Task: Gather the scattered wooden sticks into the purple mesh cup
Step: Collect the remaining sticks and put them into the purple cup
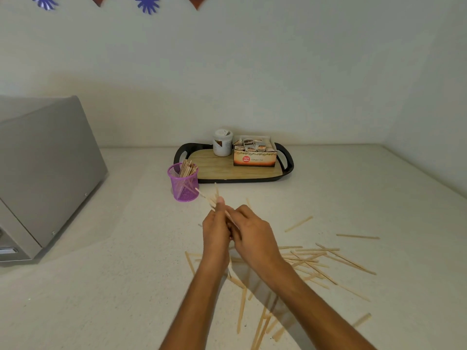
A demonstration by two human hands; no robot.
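While both hands [231, 229] grip sticks [211, 199], purple mesh cup [183, 183] stands just beyond.

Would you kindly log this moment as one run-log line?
hands: left and right grip a stick bundle | purple mesh cup: partly filled | loose sticks: many on counter

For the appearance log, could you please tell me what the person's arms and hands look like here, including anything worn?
Both forearms are bare as far as the frame shows, with no sleeves in view. The left hand and right hand wear no gloves, and no watch, bracelet or rings are visible. The fingers are uncovered.
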